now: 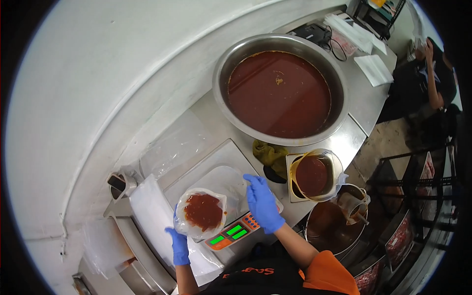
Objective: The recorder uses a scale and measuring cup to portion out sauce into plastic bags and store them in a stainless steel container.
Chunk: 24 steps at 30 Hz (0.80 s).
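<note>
My left hand [179, 243], in a blue glove, grips the left side of a clear plastic bag [180, 221] whose mouth is spread wide. Dark red sauce [204, 212] shows inside it. The bag is over the steel platform of a digital scale [236, 230] with an orange panel and lit green displays. Clear plastic [231, 184] stretches from the bag toward my right hand. My right hand [262, 204], also blue-gloved, hovers over the scale's right side near the keypad, fingers partly spread, and I see nothing in it.
A large steel basin [341, 114] of red-brown liquid stands beyond the scale. To the right are a jug [333, 156] of sauce in a steel pan [292, 195], a green cloth [269, 153] and a bucket [308, 236]. Plastic sheets [151, 217] lie left. Another person [424, 81] stands far right.
</note>
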Each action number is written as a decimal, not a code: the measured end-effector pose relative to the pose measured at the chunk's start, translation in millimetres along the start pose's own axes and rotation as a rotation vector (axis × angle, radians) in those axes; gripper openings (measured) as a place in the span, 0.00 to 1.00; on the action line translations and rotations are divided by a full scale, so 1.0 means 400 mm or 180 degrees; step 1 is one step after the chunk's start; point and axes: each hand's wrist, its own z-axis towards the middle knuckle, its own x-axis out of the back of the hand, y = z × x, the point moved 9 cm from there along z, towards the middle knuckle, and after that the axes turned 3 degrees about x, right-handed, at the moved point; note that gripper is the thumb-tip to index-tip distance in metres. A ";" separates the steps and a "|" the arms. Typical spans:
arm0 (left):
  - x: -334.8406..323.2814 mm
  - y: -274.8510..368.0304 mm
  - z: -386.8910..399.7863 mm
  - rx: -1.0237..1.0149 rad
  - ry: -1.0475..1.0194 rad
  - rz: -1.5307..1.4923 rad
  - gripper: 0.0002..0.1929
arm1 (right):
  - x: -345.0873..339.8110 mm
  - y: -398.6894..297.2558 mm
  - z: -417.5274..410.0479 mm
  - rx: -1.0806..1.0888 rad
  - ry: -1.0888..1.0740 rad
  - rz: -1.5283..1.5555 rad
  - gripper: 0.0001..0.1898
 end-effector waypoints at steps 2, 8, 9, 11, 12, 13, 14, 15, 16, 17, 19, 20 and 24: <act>-0.071 -0.033 0.017 0.0263 -0.0421 0.0363 0.46 | -0.079 0.033 -0.002 0.0073 -0.0140 0.0511 0.24; -0.202 -0.024 -0.044 0.0659 -0.2252 -0.1541 0.44 | -0.122 0.017 -0.039 -0.2135 -0.1562 0.2776 0.28; -0.180 -0.030 -0.033 0.0448 -0.1900 -0.1128 0.42 | -0.115 -0.005 -0.042 -0.1991 -0.1599 0.3040 0.29; -0.164 -0.032 -0.024 0.0345 -0.1421 -0.1148 0.36 | -0.100 -0.055 -0.050 -0.1839 -0.1672 0.3253 0.30; -0.167 -0.025 -0.017 0.0314 -0.1424 -0.1192 0.36 | -0.086 -0.085 -0.039 -0.1675 -0.1592 0.2851 0.32; -0.154 -0.025 -0.001 0.0252 -0.1232 -0.1134 0.33 | -0.075 -0.106 -0.034 -0.1507 -0.1513 0.2454 0.33; -0.160 -0.012 0.007 0.0201 -0.1058 -0.1075 0.31 | -0.075 -0.109 -0.036 -0.1480 -0.1521 0.2414 0.33; -0.162 -0.003 0.001 0.0261 -0.0918 -0.1063 0.24 | -0.075 -0.101 -0.033 -0.1497 -0.1416 0.2498 0.32; -0.166 0.020 -0.004 0.0234 -0.0929 -0.1099 0.24 | -0.076 -0.095 -0.025 -0.1505 -0.1313 0.2589 0.30; -0.163 0.045 -0.006 0.0103 -0.0952 -0.0596 0.21 | -0.075 -0.089 -0.018 -0.1477 -0.1327 0.2558 0.30; -0.173 0.089 -0.029 0.0084 -0.0790 -0.0145 0.10 | -0.080 -0.090 -0.018 -0.1403 -0.1357 0.2997 0.26; -0.169 0.104 -0.027 0.0070 -0.0763 -0.0184 0.10 | -0.078 -0.099 -0.025 -0.1398 -0.1402 0.2969 0.26; -0.192 0.191 -0.042 -0.0752 -0.0659 0.1181 0.11 | -0.054 -0.166 -0.025 -0.1379 -0.1345 0.3463 0.24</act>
